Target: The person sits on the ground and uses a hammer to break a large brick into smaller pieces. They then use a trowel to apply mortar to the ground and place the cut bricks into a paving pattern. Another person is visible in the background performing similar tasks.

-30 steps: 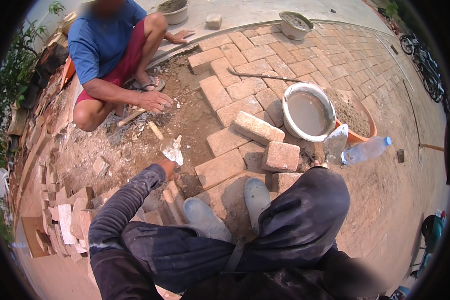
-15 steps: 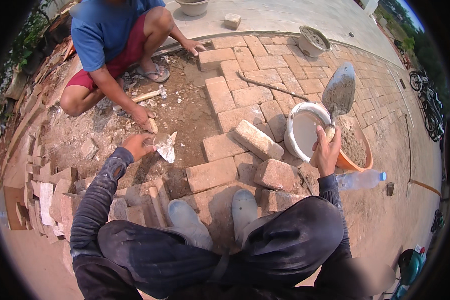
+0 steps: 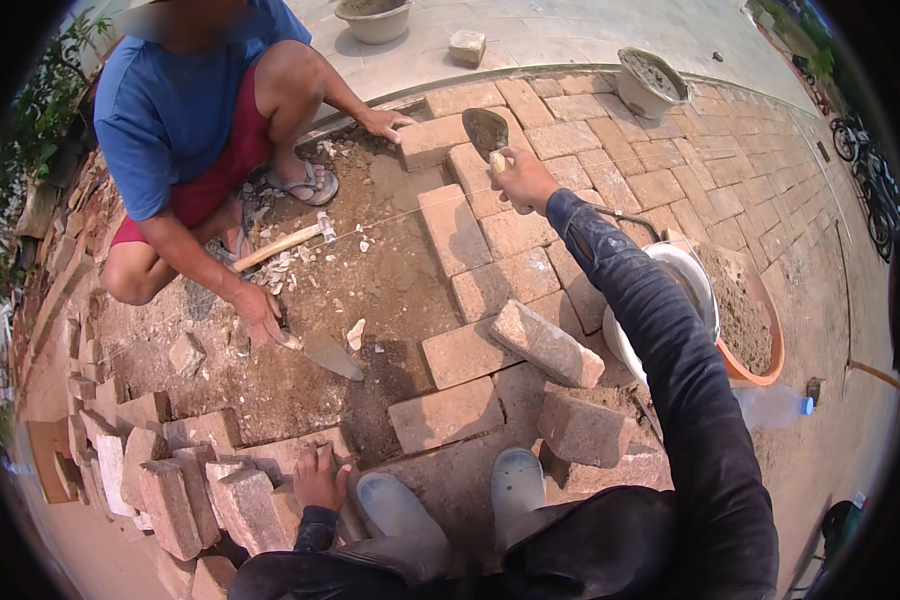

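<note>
In my right hand [image 3: 526,183] is the wooden handle of a trowel [image 3: 486,131], its grey blade pointing away over the far part of the laid brick pavers [image 3: 450,228]. My right arm stretches forward across the paving. My left hand [image 3: 319,480] rests with fingers apart on the loose bricks just left of my boots. Facing me at the left, a person in a blue shirt squats. One hand [image 3: 260,312] of theirs holds another trowel [image 3: 332,356] low over the bare soil; their other hand [image 3: 385,123] touches a paver at the edge.
A hammer [image 3: 275,247] lies on the soil. Beside my right arm stand a white bucket [image 3: 712,300] and an orange tub [image 3: 770,372] of sandy mix, near a plastic bottle [image 3: 770,407]. A mortar bucket [image 3: 653,82] sits further off. Bricks [image 3: 175,505] pile up at left.
My right hand has carried the trowel from beside the buckets forward and left, over the pavers. My left hand has drawn back from the co-worker's trowel to the bricks near my boots.
</note>
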`<state>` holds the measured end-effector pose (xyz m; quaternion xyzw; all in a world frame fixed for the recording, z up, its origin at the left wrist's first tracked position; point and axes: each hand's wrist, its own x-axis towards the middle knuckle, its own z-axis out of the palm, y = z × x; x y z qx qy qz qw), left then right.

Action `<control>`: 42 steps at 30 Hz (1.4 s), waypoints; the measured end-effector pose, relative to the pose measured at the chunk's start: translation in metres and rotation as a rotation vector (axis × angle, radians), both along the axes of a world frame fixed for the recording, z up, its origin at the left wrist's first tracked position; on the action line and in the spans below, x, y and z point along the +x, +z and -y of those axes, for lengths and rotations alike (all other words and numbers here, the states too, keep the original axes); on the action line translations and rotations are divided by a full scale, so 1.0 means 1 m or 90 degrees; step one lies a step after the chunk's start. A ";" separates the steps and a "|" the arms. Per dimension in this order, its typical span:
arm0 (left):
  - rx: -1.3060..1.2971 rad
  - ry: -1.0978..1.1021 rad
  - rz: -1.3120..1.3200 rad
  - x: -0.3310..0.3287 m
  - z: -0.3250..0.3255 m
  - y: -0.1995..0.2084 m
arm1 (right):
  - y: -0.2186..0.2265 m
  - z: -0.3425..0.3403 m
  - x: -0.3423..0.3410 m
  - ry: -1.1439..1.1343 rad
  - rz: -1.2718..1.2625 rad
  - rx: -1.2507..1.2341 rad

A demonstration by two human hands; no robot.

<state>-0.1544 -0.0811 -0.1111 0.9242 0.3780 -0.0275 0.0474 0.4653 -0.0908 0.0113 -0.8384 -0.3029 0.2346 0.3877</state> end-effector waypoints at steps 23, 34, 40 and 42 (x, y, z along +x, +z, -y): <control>-0.160 0.070 -0.056 0.016 -0.002 0.013 | -0.110 -0.154 0.048 -0.006 0.280 -0.180; -0.023 -0.006 0.049 0.022 0.000 0.018 | -0.121 -0.111 0.048 -0.100 0.240 0.108; -0.103 0.091 0.006 0.017 -0.002 0.019 | -0.085 -0.051 -0.001 -0.136 -0.067 0.174; -0.097 0.060 0.059 0.014 -0.005 0.010 | -0.048 -0.015 -0.024 -0.163 -0.167 0.202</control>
